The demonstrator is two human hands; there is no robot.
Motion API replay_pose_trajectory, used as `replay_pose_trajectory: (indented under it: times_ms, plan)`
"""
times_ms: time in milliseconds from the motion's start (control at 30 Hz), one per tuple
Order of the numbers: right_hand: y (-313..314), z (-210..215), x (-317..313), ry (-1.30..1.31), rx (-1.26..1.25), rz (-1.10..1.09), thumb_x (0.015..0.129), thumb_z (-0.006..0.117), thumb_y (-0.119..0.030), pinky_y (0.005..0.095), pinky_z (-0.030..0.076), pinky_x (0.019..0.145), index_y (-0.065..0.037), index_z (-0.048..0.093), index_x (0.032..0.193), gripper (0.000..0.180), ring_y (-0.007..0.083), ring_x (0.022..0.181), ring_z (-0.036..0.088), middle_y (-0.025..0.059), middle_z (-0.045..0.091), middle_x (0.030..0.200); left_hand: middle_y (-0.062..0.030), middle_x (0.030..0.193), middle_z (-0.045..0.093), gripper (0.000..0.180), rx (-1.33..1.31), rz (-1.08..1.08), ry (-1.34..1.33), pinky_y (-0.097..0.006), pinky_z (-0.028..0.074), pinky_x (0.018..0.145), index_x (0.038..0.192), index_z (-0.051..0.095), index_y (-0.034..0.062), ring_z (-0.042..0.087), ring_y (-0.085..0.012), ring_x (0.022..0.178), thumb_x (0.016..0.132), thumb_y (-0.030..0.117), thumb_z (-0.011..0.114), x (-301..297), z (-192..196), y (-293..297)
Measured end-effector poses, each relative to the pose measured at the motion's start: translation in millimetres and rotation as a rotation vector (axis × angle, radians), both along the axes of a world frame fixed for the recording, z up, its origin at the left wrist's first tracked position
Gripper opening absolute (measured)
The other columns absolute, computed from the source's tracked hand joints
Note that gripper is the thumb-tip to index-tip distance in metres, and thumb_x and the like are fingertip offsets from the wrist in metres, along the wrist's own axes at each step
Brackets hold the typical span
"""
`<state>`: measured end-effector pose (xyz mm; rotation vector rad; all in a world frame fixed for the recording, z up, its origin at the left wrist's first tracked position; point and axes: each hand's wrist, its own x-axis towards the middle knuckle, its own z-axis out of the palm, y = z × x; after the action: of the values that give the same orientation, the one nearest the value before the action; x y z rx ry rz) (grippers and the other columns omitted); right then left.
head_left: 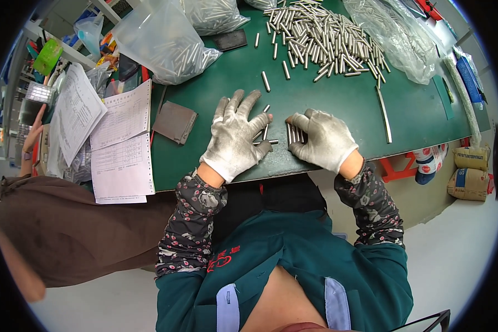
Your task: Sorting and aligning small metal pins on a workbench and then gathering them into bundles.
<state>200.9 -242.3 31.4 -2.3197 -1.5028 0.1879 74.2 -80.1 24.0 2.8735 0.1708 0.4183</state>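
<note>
My left hand (232, 138), in a white glove with bare fingertips, lies spread on the green table. A few loose metal pins (266, 131) lie by its thumb and index finger; the fingers partly cover them. To the right, my right hand (325, 141), gloved alike, has its thumb and fingers bent round a short row of metal pins (295, 134) lined up side by side on the table. Its palm hides part of the row. Beyond the hands a large heap of similar pins (329, 39) is spread out, with a few single pins (265, 81) nearer me.
Clear bags of pins (163, 47) stand at the back left. A grey block (175, 122) and paper sheets (122, 149) lie left of my hands. A long metal rod (384, 115) and crumpled plastic (401, 41) are on the right. Another person (83, 227) is close on my left.
</note>
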Motion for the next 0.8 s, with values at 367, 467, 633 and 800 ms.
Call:
replay_pose_trajectory:
  times_ms: [367, 467, 633, 800]
  plan:
    - [-4.5, 1.6, -2.3, -0.024, 0.016, 0.042, 0.069, 0.064, -0.027, 0.0429, 0.050, 0.069, -0.010, 0.062, 0.098, 0.034, 0.0323, 0.082, 0.060, 0.0139, 0.059, 0.081, -0.0108, 0.129, 0.049, 0.025, -0.052, -0.221, -0.119, -0.054, 0.026, 0.106, 0.087, 0.064, 0.0168, 0.038, -0.0397, 0.125, 0.064, 0.007, 0.066, 2.6, -10.1, -13.8]
    - [-9.3, 3.9, -8.2, 0.034, -0.029, 0.094, 0.069, 0.066, -0.029, 0.0429, 0.050, 0.069, -0.011, 0.060, 0.105, 0.041, 0.0324, 0.082, 0.060, 0.0142, 0.058, 0.083, -0.0092, 0.132, 0.046, 0.033, -0.117, -0.182, -0.197, -0.055, 0.027, 0.105, 0.090, 0.061, 0.0156, 0.037, -0.0396, 0.125, 0.060, 0.005, 0.071, 9.0, -14.8, -22.5]
    - [-13.3, 4.1, -21.0, -0.001, -0.016, 0.009, 0.069, 0.068, -0.034, 0.0422, 0.050, 0.068, -0.013, 0.054, 0.116, 0.053, 0.0312, 0.082, 0.060, 0.0136, 0.057, 0.087, -0.0109, 0.135, 0.043, 0.056, -0.111, -0.003, -0.180, -0.051, 0.034, 0.102, 0.118, 0.058, 0.0190, 0.038, -0.0391, 0.125, 0.064, 0.015, 0.074, 16.9, -13.3, -2.8]
    - [-15.0, -2.9, -23.6, -0.062, 0.041, 0.034, 0.071, 0.068, -0.038, 0.0410, 0.050, 0.065, -0.015, 0.058, 0.111, 0.047, 0.0290, 0.080, 0.061, 0.0115, 0.056, 0.085, -0.0091, 0.133, 0.045, 0.039, -0.011, -0.140, -0.102, -0.050, 0.035, 0.101, 0.107, 0.064, 0.0242, 0.040, -0.0386, 0.123, 0.069, 0.015, 0.071, 30.3, -15.3, 0.3]
